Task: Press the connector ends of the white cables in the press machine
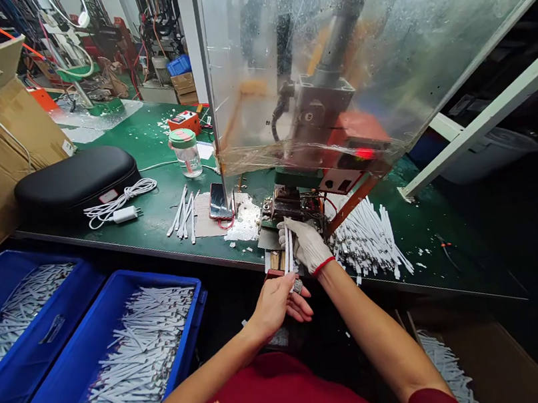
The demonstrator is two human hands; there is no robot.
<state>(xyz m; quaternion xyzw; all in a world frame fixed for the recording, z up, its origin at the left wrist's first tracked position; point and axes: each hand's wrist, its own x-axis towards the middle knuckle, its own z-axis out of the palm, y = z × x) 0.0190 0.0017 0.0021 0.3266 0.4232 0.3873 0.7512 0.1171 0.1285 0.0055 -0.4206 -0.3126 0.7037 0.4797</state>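
Observation:
Short white cables [288, 250], seemingly two side by side, run between my hands just in front of a small press fixture [285, 203]. My bare left hand [275, 303] pinches their lower ends, with a ring-like silver piece at its fingers. In a white glove with a red cuff, my right hand [309, 247] is closed at the upper ends, close against the fixture; its fingertips are partly hidden. A big heap of similar white cables [366, 235] lies on the green table [437, 247], right of my glove.
Blue bins [195, 286] of white cables stand at lower left. On the table are a phone [219, 201], a few loose cables [183, 215], a jar [186, 153], a black case [77, 183], a charger [124, 214] and pliers [447, 250]. A clear shield [246, 50] hangs before the machine.

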